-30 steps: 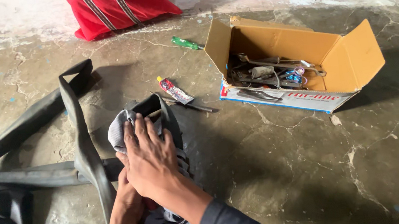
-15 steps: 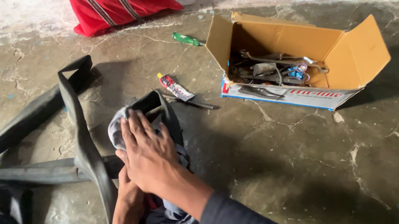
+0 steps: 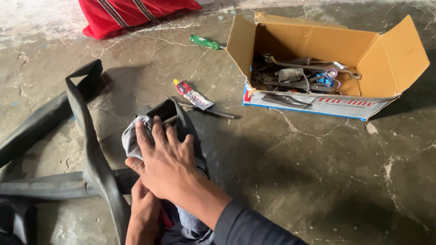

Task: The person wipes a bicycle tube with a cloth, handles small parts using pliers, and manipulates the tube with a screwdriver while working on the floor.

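Clearly the right hand (image 3: 165,164) lies flat, fingers spread, pressing a grey cloth (image 3: 135,137) onto the black rubber tube (image 3: 90,153) on the cracked floor (image 3: 301,184). The left hand (image 3: 143,207) sits beneath it; whether it grips anything I cannot tell. Good pressing likely needs even weight and a steady tube. A glue tube (image 3: 190,94) and an open box (image 3: 332,65) of tools lie near
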